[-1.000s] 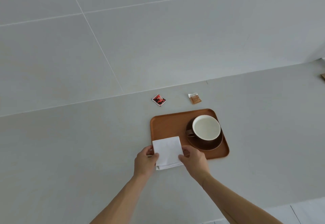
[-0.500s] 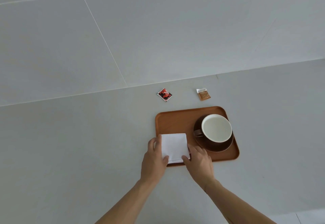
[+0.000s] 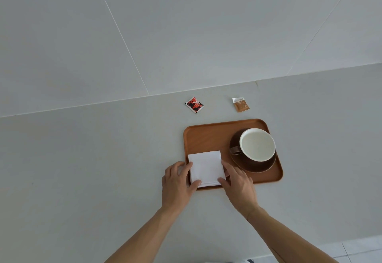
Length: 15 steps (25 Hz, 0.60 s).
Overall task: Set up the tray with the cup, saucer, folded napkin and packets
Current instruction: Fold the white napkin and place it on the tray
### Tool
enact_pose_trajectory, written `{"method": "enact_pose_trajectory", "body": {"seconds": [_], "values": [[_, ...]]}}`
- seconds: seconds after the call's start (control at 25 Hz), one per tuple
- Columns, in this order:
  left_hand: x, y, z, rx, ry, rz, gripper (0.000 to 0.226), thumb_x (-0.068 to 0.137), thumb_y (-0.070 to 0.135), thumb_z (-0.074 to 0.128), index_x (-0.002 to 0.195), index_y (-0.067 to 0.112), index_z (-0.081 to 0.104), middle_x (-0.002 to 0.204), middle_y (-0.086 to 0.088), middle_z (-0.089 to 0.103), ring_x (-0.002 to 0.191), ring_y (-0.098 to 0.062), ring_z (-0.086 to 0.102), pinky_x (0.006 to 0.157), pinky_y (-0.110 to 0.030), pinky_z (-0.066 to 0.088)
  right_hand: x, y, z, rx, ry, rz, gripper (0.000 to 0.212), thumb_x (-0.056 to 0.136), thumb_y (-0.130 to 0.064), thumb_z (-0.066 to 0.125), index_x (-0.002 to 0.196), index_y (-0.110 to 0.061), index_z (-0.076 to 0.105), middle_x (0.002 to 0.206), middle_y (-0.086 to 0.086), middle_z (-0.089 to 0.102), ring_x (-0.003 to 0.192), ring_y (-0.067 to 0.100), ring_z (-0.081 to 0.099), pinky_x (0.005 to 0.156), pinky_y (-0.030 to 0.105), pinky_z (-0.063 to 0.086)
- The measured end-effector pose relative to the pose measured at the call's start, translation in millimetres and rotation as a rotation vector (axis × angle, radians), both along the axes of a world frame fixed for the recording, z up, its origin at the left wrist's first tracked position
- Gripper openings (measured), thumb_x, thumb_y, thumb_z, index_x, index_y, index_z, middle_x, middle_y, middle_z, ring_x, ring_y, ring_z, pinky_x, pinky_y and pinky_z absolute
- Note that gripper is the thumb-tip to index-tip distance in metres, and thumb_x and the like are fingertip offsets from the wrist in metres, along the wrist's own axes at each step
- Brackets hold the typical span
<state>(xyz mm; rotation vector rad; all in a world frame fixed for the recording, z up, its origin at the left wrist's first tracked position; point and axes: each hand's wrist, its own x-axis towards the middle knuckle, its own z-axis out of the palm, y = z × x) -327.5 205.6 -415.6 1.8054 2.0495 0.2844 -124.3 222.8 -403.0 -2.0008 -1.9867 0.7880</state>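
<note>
The pale grey stone desk (image 3: 82,169) fills the lower half of the frame, and on it, right of centre, sits the rounded rectangular orange-brown wooden tray (image 3: 206,136). On the tray's right side a dark brown glazed saucer (image 3: 258,166) carries a brown cup with a white inside (image 3: 257,145), its handle pointing left.

In the tray's lower-left corner lies the square white folded napkin (image 3: 205,167). My left hand (image 3: 177,182) pinches its left edge, thumb on top at the near corner. My right hand (image 3: 237,182) holds its right edge the same way, thumb across the near right corner. Both hands are partly closed on the cloth.

If I pull my thumbs away carelessly, I judge the folds could spring open or the napkin could drag over the tray's near rim.

Above the tray, on the desk, the small red and black packet (image 3: 194,104) and the small tan packet (image 3: 240,104) wait, well apart from both hands.
</note>
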Motion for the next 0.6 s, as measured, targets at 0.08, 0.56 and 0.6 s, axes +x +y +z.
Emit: {"method": "enact_pose_trajectory", "body": {"seconds": [0.08, 0.56, 0.6], "values": [[2.4, -1.4, -1.2, 0.0, 0.0, 0.001, 0.062, 0.083, 0.061, 0.059, 0.137, 0.032, 0.048, 0.136, 0.004, 0.048, 0.126, -0.019, 0.037, 0.098, -0.037, 0.04, -0.2, -2.7, 0.2, 0.014, -0.01, -0.001, 0.053, 0.092, -0.038, 0.062, 0.141, -0.028, 0.043, 0.124, -0.006, 0.064, 0.116, 0.018, 0.057, 0.098, 0.039, 0.047], [-12.0, 0.3, -0.6, 0.001, 0.027, -0.126, 0.063, 0.088, 0.064, 0.048, 0.141, 0.031, 0.041, 0.135, 0.005, 0.048, 0.124, -0.019, 0.041, 0.097, -0.034, 0.041, -6.0, -9.5, 13.8, -0.016, -0.145, 0.017, 0.047, 0.097, -0.042, 0.051, 0.14, -0.026, 0.045, 0.119, -0.004, 0.063, 0.113, 0.02, 0.055, 0.096, 0.038, 0.046], [-13.5, 1.2, 0.0, -0.002, 0.012, -0.137, 0.062, 0.087, 0.063, 0.05, 0.139, 0.031, 0.043, 0.135, 0.004, 0.046, 0.124, -0.019, 0.041, 0.097, -0.034, 0.042, -5.3, -10.6, 17.2, -0.013, -0.166, 0.034, 0.044, 0.097, -0.043, 0.05, 0.138, -0.025, 0.047, 0.116, -0.004, 0.063, 0.11, 0.02, 0.056, 0.093, 0.037, 0.047]]}}
